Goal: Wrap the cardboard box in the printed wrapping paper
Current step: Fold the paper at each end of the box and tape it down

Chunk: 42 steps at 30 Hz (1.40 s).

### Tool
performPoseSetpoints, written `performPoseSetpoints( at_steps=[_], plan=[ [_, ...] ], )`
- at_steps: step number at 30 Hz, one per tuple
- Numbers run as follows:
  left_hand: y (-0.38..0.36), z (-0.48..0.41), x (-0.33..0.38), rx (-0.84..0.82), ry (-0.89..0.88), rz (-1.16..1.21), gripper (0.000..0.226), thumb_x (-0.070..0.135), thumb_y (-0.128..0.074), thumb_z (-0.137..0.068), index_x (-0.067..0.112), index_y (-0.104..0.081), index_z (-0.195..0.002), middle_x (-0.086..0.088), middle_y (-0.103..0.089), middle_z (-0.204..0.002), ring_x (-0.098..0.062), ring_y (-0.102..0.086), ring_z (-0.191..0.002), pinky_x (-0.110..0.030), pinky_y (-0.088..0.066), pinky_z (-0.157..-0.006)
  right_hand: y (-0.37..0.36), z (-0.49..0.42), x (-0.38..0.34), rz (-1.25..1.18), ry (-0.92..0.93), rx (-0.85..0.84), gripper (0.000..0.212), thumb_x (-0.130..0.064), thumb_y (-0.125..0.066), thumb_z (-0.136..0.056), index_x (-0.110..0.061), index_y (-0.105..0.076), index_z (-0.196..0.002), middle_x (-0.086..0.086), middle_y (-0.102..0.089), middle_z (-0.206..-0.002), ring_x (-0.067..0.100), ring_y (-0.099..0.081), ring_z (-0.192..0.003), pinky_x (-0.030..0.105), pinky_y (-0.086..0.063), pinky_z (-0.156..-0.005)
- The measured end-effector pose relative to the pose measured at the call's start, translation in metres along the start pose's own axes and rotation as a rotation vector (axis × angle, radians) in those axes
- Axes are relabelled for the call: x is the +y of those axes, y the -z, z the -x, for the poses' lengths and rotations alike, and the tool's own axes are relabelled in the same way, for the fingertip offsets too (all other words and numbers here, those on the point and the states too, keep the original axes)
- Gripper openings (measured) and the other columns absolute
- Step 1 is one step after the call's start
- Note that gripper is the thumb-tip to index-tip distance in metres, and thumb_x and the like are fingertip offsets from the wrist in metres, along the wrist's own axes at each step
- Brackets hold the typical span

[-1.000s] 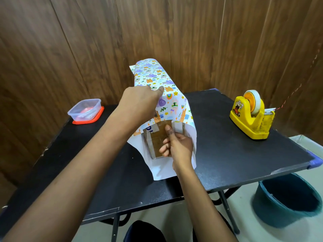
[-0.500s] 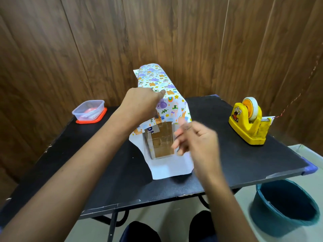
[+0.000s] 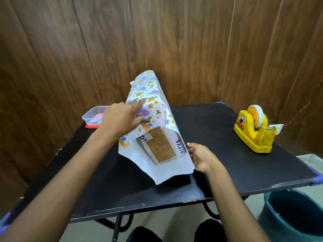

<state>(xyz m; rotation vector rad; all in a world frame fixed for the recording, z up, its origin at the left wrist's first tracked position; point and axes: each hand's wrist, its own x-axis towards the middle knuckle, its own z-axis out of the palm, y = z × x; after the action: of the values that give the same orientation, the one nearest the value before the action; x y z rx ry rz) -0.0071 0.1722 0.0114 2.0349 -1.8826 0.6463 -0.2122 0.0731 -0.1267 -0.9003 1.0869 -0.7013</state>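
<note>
The cardboard box [image 3: 160,148] lies lengthwise on the black table [image 3: 218,137], its taped brown near end showing. Printed wrapping paper [image 3: 150,95] with cartoon animals is draped over its top and sides, white underside [image 3: 167,173] sticking out toward me. My left hand [image 3: 122,117] presses on top of the paper with straight fingers pointing away. My right hand [image 3: 202,157] is at the right near edge of the paper, fingers loosely extended and touching the paper's side.
A yellow tape dispenser [image 3: 254,131] stands at the right of the table. A clear plastic container with an orange lid [image 3: 92,117] sits at the back left. A dark teal bucket [image 3: 293,215] is on the floor at the lower right. Wood panelling closes the back.
My right hand left the box's near end, lifted, and came down at the paper's right side. My left hand's fingers have straightened on top of the paper.
</note>
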Motion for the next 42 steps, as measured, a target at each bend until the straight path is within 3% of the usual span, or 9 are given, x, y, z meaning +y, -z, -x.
performPoseSetpoints(
  at_steps=[9,16,20,23,26,29,34,39,42],
  plan=[
    [-0.054,0.052,-0.015,0.218,0.422,0.832,0.058,0.056,-0.059,-0.072,0.029,-0.059,-0.123,0.008,-0.070,-0.100,-0.011,-0.064,-0.092,-0.033,-0.051,-0.078,0.010,0.048,-0.127,0.060,0.440,-0.126,0.021,-0.028,-0.049,-0.094,-0.014,-0.064,-0.094,0.008,-0.061,-0.092,0.026,-0.056,-0.086,0.035,-0.048,-0.074],
    [-0.090,0.055,0.087,0.438,0.732,1.738,0.063,-0.009,-0.058,-0.084,0.016,-0.043,-0.139,-0.002,-0.063,-0.123,-0.011,-0.059,-0.113,-0.034,-0.042,-0.103,-0.031,0.095,-0.228,0.505,0.601,-0.171,0.027,-0.034,-0.056,-0.092,-0.010,-0.067,-0.096,0.005,-0.070,-0.089,0.021,-0.066,-0.085,0.038,-0.054,-0.081],
    [-0.107,0.048,0.130,0.348,0.759,2.261,0.063,-0.017,-0.044,-0.087,0.017,-0.038,-0.140,-0.004,-0.056,-0.132,-0.016,-0.054,-0.120,-0.034,-0.043,-0.102,-0.071,0.101,-0.240,0.844,0.600,-0.214,0.034,-0.034,-0.052,-0.095,-0.006,-0.068,-0.103,0.005,-0.069,-0.093,0.017,-0.066,-0.085,0.032,-0.053,-0.080],
    [-0.128,0.055,0.132,0.129,0.995,2.460,0.057,-0.017,-0.035,-0.088,0.008,-0.039,-0.139,-0.008,-0.058,-0.124,-0.018,-0.057,-0.110,-0.032,-0.043,-0.098,-0.085,0.089,-0.219,1.049,0.562,-0.290,0.030,-0.022,-0.044,-0.099,-0.008,-0.066,-0.115,-0.001,-0.057,-0.130,0.014,-0.053,-0.118,0.017,-0.044,-0.078],
    [-0.140,0.070,0.133,-0.052,1.157,2.486,0.054,-0.017,-0.031,-0.087,-0.001,-0.037,-0.138,-0.012,-0.056,-0.114,-0.023,-0.054,-0.103,-0.034,-0.037,-0.100,-0.080,0.067,-0.189,1.216,0.574,-0.313,0.036,-0.011,-0.037,-0.101,-0.019,-0.061,-0.125,-0.010,-0.040,-0.146,0.007,-0.033,-0.134,0.023,-0.032,-0.103],
    [-0.135,0.084,0.131,-0.118,1.230,2.429,0.055,-0.020,-0.029,-0.087,-0.001,-0.036,-0.138,-0.014,-0.050,-0.127,-0.026,-0.048,-0.115,-0.032,-0.038,-0.094,-0.076,0.064,-0.173,1.273,0.536,-0.341,0.037,-0.013,-0.035,-0.102,-0.024,-0.055,-0.132,-0.007,-0.044,-0.143,0.010,-0.038,-0.130,0.022,-0.032,-0.101],
    [-0.082,0.112,0.099,-0.367,0.950,2.179,0.045,-0.020,-0.055,-0.066,-0.009,-0.059,-0.110,-0.022,-0.068,-0.101,-0.032,-0.067,-0.089,-0.031,-0.056,-0.073,-0.065,0.066,-0.172,1.223,0.552,-0.332,0.032,-0.026,-0.051,-0.096,-0.026,-0.059,-0.127,-0.007,-0.053,-0.134,0.010,-0.050,-0.116,0.023,-0.036,-0.097],
    [0.021,0.080,0.045,0.173,0.294,1.600,0.030,-0.015,-0.041,-0.080,-0.001,-0.067,-0.074,-0.016,-0.066,-0.070,-0.019,-0.060,-0.060,-0.020,-0.046,-0.050,-0.061,0.063,-0.175,1.261,0.618,-0.302,0.033,-0.031,-0.057,-0.092,-0.024,-0.062,-0.124,-0.012,-0.058,-0.124,0.008,-0.051,-0.115,0.022,-0.036,-0.097],
    [0.039,0.013,0.017,0.276,0.047,1.129,0.025,0.002,-0.045,-0.081,0.006,-0.069,-0.086,-0.002,-0.069,-0.085,-0.013,-0.062,-0.078,-0.025,-0.049,-0.068,-0.067,0.060,-0.177,1.367,0.644,-0.273,0.039,-0.035,-0.060,-0.089,-0.027,-0.060,-0.127,-0.011,-0.058,-0.121,0.008,-0.050,-0.112,0.021,-0.036,-0.093]
  ],
)
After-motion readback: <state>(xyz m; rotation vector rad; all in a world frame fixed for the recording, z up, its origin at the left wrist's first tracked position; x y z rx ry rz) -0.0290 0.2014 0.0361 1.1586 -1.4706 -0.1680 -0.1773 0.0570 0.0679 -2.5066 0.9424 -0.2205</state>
